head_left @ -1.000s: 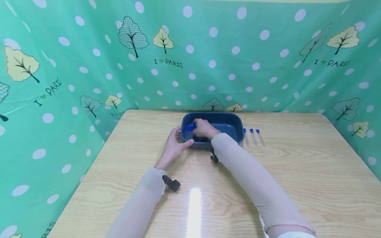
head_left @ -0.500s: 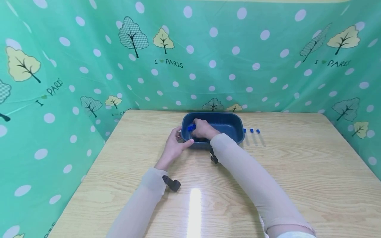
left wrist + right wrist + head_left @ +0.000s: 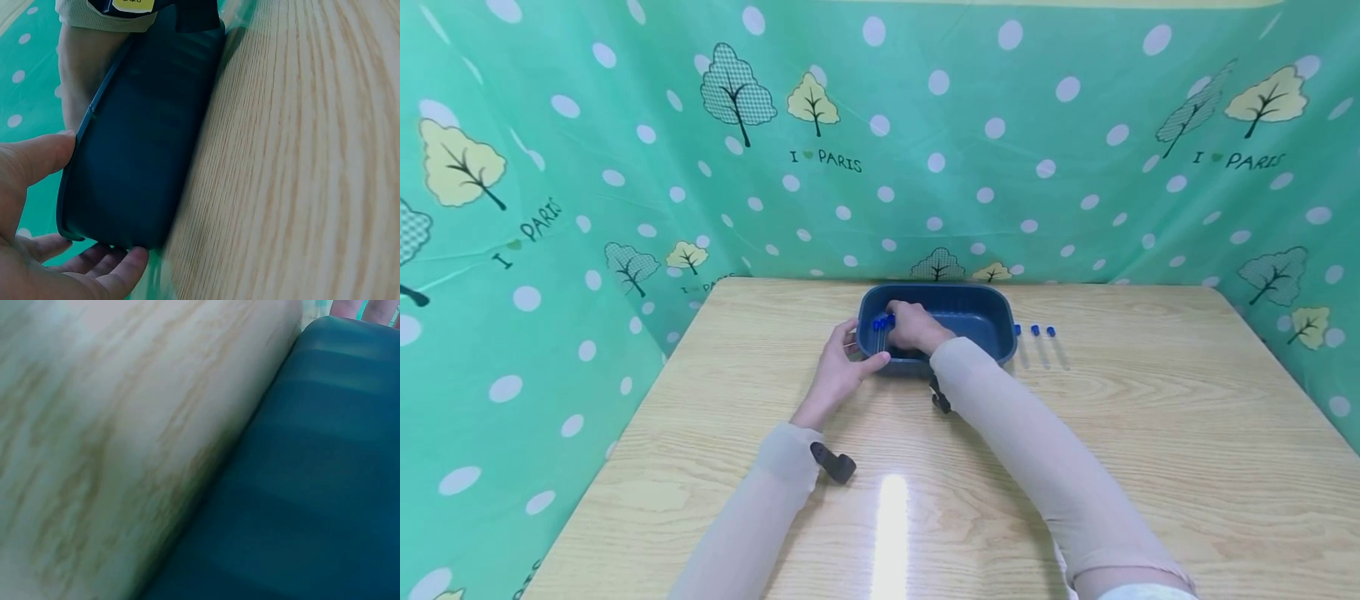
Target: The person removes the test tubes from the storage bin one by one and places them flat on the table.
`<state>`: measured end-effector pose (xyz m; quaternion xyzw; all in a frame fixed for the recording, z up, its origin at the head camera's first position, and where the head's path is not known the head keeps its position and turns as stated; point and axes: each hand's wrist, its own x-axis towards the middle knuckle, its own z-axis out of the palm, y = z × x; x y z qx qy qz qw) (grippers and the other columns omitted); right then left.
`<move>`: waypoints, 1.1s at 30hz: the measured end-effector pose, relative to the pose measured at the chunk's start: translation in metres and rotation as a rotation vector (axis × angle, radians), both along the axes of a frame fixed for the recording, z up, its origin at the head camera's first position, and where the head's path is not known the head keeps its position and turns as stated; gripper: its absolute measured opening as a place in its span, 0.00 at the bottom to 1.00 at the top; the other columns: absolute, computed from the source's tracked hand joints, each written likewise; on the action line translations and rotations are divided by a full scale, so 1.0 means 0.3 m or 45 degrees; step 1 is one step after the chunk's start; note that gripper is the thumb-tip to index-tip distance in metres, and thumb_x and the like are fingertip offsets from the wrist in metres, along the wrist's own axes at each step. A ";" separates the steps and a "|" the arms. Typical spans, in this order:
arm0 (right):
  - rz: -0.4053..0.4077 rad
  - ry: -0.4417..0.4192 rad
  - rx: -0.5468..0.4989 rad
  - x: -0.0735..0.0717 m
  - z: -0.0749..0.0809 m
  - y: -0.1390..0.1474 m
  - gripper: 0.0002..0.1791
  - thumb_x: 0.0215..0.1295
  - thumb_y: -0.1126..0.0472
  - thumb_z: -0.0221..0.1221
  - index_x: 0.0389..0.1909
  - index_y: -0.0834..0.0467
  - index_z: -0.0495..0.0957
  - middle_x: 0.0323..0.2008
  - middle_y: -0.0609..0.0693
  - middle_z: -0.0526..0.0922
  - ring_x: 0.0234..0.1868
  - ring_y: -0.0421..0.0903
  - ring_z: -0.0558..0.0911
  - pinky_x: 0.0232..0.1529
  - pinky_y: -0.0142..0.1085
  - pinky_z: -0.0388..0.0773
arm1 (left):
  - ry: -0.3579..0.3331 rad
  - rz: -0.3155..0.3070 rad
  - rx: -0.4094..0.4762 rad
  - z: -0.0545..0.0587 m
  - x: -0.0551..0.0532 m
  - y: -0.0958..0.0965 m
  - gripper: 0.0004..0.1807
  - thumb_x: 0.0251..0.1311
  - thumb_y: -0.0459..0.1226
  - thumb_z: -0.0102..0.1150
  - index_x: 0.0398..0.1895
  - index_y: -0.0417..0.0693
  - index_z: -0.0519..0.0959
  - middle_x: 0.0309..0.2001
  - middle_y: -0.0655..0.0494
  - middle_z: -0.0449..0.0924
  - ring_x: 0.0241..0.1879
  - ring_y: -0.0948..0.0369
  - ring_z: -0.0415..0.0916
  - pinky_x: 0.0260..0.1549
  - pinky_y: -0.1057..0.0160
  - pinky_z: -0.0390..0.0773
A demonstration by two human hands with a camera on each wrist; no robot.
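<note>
My left hand (image 3: 842, 367) holds the left end of a dark blue plastic bin (image 3: 992, 307). In the left wrist view its thumb presses the bin's rim while the fingers reach around the end wall. My right hand (image 3: 913, 325) is down inside the bin on the left, fingers curled, pinching a blue-capped test tube (image 3: 891, 319) at its cap. Just left of it, two more clear test tubes (image 3: 877, 326) with blue caps lie side by side in the bin. The right wrist view shows only the bin's outer wall (image 3: 312, 469), the table and some left-hand fingers.
Outside the bin, three blue-capped test tubes (image 3: 1035, 331) lie in a row to its right, the nearest close by its wall. Everything stands on a wood-grain table (image 3: 1135, 433). A green patterned curtain (image 3: 1037, 125) hangs behind and along the sides.
</note>
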<state>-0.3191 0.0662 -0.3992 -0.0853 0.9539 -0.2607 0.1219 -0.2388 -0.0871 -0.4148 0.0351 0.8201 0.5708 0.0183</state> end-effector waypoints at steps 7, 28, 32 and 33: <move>0.007 -0.002 0.031 -0.001 -0.001 0.006 0.33 0.61 0.61 0.61 0.67 0.58 0.63 0.59 0.57 0.74 0.47 0.50 0.75 0.53 0.45 0.75 | 0.002 0.004 -0.002 0.000 -0.002 0.005 0.44 0.53 0.43 0.70 0.71 0.48 0.56 0.63 0.41 0.66 0.61 0.48 0.67 0.58 0.50 0.70; -0.002 0.014 0.053 0.007 -0.003 0.007 0.30 0.61 0.61 0.61 0.65 0.56 0.66 0.56 0.56 0.75 0.46 0.50 0.75 0.53 0.47 0.75 | -0.008 0.001 0.003 -0.001 -0.001 0.001 0.44 0.53 0.43 0.70 0.71 0.48 0.57 0.63 0.41 0.66 0.61 0.48 0.66 0.58 0.50 0.70; 0.004 0.024 0.055 0.008 -0.002 0.008 0.30 0.60 0.61 0.62 0.64 0.56 0.66 0.55 0.55 0.76 0.46 0.50 0.75 0.54 0.48 0.75 | -0.007 0.001 0.010 0.001 0.001 0.001 0.45 0.52 0.44 0.70 0.70 0.47 0.57 0.63 0.41 0.66 0.61 0.48 0.66 0.58 0.50 0.71; 0.005 0.028 0.057 0.008 -0.002 0.008 0.30 0.59 0.61 0.62 0.64 0.56 0.67 0.55 0.55 0.76 0.46 0.50 0.75 0.54 0.48 0.75 | -0.007 0.000 0.010 0.002 0.001 0.000 0.45 0.52 0.44 0.70 0.71 0.47 0.57 0.63 0.41 0.66 0.61 0.48 0.66 0.57 0.50 0.71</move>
